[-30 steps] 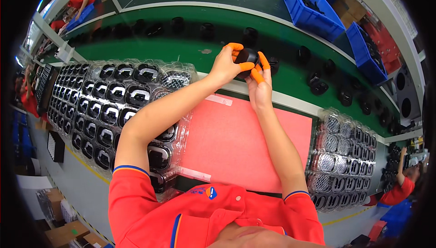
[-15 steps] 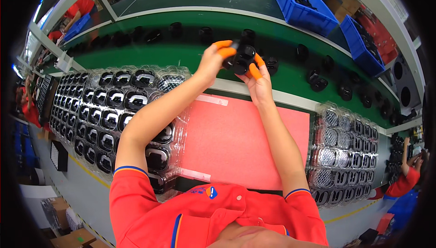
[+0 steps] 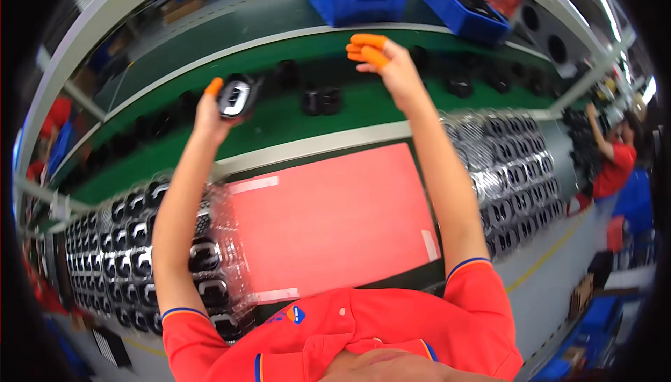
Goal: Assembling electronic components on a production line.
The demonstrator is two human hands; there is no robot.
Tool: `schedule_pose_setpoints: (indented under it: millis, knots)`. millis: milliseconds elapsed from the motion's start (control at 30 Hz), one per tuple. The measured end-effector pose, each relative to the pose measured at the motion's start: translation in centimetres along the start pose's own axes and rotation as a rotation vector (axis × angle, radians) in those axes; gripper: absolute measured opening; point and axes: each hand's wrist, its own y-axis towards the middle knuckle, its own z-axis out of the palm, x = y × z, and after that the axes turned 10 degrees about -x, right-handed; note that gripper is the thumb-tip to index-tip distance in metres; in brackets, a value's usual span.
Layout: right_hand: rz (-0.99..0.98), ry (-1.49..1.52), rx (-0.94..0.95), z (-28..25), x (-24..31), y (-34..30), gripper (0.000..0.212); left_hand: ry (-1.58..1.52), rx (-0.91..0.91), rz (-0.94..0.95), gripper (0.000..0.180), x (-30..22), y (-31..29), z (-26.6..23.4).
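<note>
My left hand (image 3: 213,111), an orange cot on its fingertip, grips a glossy black rounded housing (image 3: 236,97) above the green conveyor belt. The housing's shiny face is turned up and catches a white reflection. Over the belt's far side, my right hand (image 3: 384,62) is raised with orange-covered fingers stretched out to the left; nothing shows in them. Between the hands, a pair of black parts (image 3: 321,101) rests on the belt (image 3: 279,120), with another dark part (image 3: 286,72) farther back.
A pink mat (image 3: 328,221) with white tape strips covers the bench before me. Clear plastic trays of black housings (image 3: 126,263) lie at left, more trays (image 3: 510,172) at right. Blue bins (image 3: 356,4) stand beyond the belt. A co-worker in red (image 3: 618,162) works at far right.
My hands, together around black parts before, have moved apart. The left has carried a housing leftward; the right has come away with nothing visible in it. The whole view has turned.
</note>
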Motion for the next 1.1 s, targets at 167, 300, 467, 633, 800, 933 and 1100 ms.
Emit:
schedule_pose_setpoints:
  millis: [167, 300, 467, 633, 800, 933, 1100]
  knots:
    - [-0.118, -0.627, -0.126, -13.8, 3.6, -2.4, 0.034, 0.91, -0.038, 0.238, 0.033, -1.3, 5.0, -1.9]
    - [0.109, -0.83, -0.027, -26.6, 2.7, -12.9, 0.042, 1.155, 0.008, 0.254, 0.044, 0.7, 8.6, -2.5]
    - [0.2, -1.092, -0.159, -30.4, 5.6, -24.3, 0.063, 1.311, 0.151, 0.118, 0.039, -2.4, 7.2, -2.8]
    - [0.223, -1.237, 0.011, -24.0, 7.8, -28.3, 0.073, 1.785, -0.026, 0.13, 0.041, -7.1, 10.4, -7.8]
    - [0.129, -1.323, -0.166, -23.3, 7.1, -28.1, 0.047, 2.183, -0.446, 0.425, 0.071, -8.6, 12.0, -17.5]
    - [0.071, -0.842, -0.39, -25.4, 6.6, -26.8, 0.028, 1.978, -0.499, 0.346, 0.089, -8.8, 12.9, -19.9]
    - [-0.055, -0.354, -0.601, -23.3, 4.6, -21.9, 0.036, 1.962, -0.405, 0.338, 0.093, -8.2, 12.8, -17.1]
